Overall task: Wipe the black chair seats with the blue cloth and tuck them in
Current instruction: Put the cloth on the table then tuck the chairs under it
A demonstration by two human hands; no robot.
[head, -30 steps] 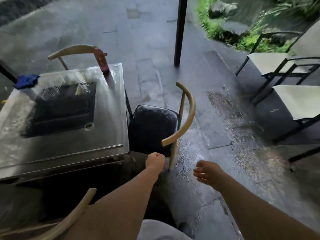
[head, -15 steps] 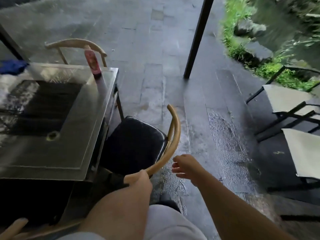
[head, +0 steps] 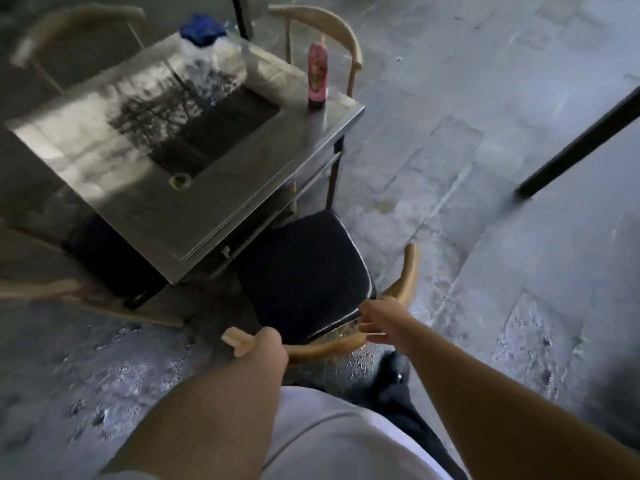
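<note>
A chair with a black seat [head: 304,271] and a curved wooden backrest [head: 405,271] stands at the near corner of the metal table [head: 104,157], its seat partly under the tabletop edge. My left hand [head: 265,346] is shut on the left end of the backrest. My right hand [head: 379,322] rests on the backrest further right, fingers loosely spread over the rail. The blue cloth [head: 202,31] lies bunched at the table's far edge, away from both hands.
A pink bottle [head: 317,76] stands near the table's right corner. Another black-seated chair [head: 104,268] sits tucked under the table's left side. Two more wooden chair backs [head: 322,20] show behind the table. A dark post [head: 581,136] slants across the wet stone floor at right.
The view has swung round behind the chair. My left hand keeps its hold on the backrest end; my right hand has come onto the rail. The chair sits closer to the table.
</note>
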